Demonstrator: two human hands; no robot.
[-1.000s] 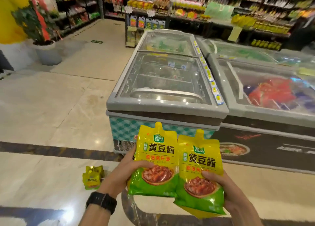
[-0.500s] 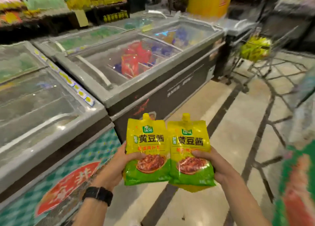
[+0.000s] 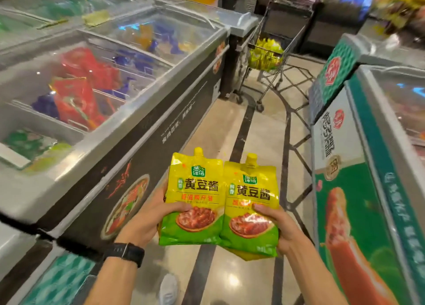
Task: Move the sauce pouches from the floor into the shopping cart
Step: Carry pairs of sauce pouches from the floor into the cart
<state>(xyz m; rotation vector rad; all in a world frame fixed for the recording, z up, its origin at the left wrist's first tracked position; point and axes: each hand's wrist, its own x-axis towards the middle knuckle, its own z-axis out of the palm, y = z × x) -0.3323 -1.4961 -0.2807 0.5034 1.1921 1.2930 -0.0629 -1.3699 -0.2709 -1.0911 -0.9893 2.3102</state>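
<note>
Two yellow-green sauce pouches with spouts stand upright side by side in front of me. My left hand grips the left pouch, thumb across its front. My right hand grips the right pouch the same way; a further yellow pouch edge shows beneath it. The wire shopping cart stands far ahead at the aisle's end, with several yellow pouches inside.
A long chest freezer with glass lids runs along my left. Another freezer with green panels borders the right. The tiled aisle floor runs between them toward the cart. My white shoe shows below.
The view has swung right and forward: the cart now sits ahead down the aisle and a right-hand freezer has come into view. Both hands still hold the pouches the same way.
</note>
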